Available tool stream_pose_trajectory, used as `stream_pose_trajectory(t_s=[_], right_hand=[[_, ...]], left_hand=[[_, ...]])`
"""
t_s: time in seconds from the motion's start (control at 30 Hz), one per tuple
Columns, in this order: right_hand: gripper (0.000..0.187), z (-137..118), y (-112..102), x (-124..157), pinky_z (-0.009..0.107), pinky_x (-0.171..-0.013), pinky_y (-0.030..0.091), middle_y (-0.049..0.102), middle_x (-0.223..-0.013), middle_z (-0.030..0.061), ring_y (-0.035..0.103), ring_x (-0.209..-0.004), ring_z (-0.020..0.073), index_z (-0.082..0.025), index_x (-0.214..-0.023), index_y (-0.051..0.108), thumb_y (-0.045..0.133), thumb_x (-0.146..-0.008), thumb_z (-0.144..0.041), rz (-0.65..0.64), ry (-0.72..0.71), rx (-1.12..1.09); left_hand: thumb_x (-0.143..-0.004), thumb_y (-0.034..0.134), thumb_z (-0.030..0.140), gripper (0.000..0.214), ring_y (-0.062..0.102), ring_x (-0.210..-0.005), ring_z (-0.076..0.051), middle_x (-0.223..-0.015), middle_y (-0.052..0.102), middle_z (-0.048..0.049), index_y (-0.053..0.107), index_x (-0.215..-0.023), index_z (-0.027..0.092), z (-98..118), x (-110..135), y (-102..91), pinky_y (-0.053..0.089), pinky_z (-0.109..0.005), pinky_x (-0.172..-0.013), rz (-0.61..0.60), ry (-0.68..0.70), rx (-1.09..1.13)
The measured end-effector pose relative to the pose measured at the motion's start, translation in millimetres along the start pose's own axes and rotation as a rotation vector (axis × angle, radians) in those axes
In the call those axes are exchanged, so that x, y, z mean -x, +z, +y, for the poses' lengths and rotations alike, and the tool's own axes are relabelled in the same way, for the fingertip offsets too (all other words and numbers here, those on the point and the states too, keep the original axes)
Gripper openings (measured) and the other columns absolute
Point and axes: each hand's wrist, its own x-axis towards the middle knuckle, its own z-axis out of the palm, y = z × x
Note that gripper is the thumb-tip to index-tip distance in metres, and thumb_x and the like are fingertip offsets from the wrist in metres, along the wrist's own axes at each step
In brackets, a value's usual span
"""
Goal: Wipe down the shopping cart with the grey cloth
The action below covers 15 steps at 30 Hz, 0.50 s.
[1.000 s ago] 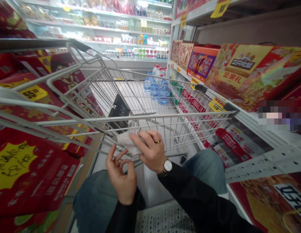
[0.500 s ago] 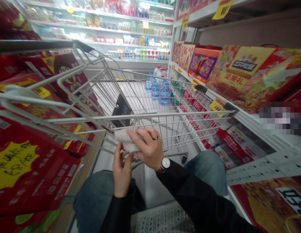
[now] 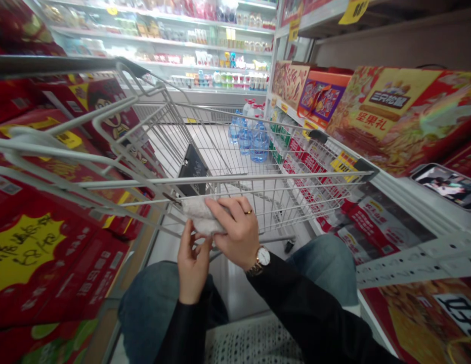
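Note:
A crumpled white tissue [image 3: 202, 215] sits between my hands, just above the front rail of a wire shopping cart [image 3: 227, 178]. My right hand [image 3: 235, 232], with a ring and a wristwatch, presses down over its right half. Below it, my left hand [image 3: 193, 267] pinches the tissue's lower edge with its fingertips. Beyond the hands, a flat black case [image 3: 193, 174] leans inside the cart, partly seen through the wire.
Red boxed goods [image 3: 49, 253] are stacked along the left, and gift boxes [image 3: 394, 116] line the right shelf. Blue-capped water bottles [image 3: 259, 142] stand ahead. Lit store shelves [image 3: 163, 50] fill the far end. A phone screen [image 3: 447, 186] shows at the right edge.
My left hand has risen and its fingers have closed onto the tissue's lower edge. The whole scene has shifted slightly to the right in view.

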Motion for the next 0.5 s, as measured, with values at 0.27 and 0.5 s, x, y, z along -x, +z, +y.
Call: stream_pose_trajectory(t_s=[0.27, 0.5], right_hand=[[0.050, 7.8, 21.5, 30.2, 0.037, -0.088, 0.051, 0.065, -0.104, 0.0068, 0.053, -0.097, 0.0219, -0.015, -0.124, 0.064, 0.060, -0.074, -0.012, 0.021, 0.135, -0.115], [0.051, 14.3, 17.4, 44.5, 0.037, -0.083, 0.050, 0.065, -0.103, 0.0070, 0.054, -0.098, 0.0234, -0.019, -0.123, 0.065, 0.057, -0.073, -0.011, -0.053, 0.202, -0.086]], left_hand=[[-0.078, 0.074, 0.036, 0.083, 0.062, -0.106, -0.018, -0.148, 0.046, -0.0147, 0.037, -0.152, 0.029, 1.0, 3.4, -2.0, 0.058, -0.023, -0.073, -0.110, 0.034, -0.028], [-0.078, 0.073, 0.032, 0.081, 0.061, -0.099, -0.014, -0.144, 0.047, -0.0113, 0.036, -0.151, 0.034, 4.8, 4.7, -0.9, 0.058, -0.021, -0.071, -0.136, 0.033, -0.044]])
